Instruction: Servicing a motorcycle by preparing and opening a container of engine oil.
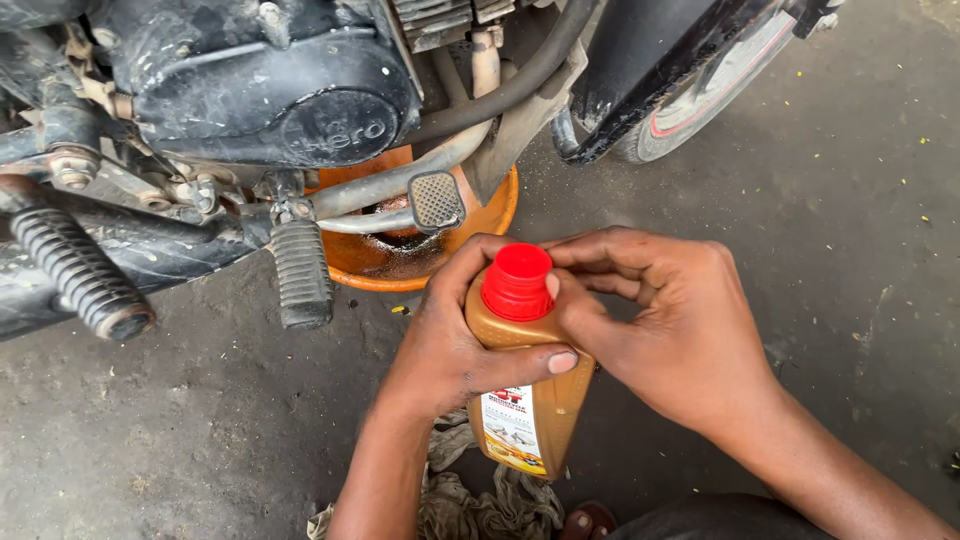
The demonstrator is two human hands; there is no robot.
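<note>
My left hand [455, 345] wraps around a golden-brown plastic bottle [530, 410] with a printed label, thumb across its shoulder. A red screw cap [517, 282] tops the bottle. My right hand [665, 320] has its fingers pinched on the side of that red cap. The bottle is held upright above the concrete floor, just in front of a motorcycle's engine.
A black motorcycle engine [270, 90] with footpegs [300, 275] and a brake pedal [437, 200] fills the top left. An orange drain pan [495, 215] with dark oil sits beneath it. The front wheel [700, 90] is at the top right. Dirty rags [480, 500] lie below the bottle.
</note>
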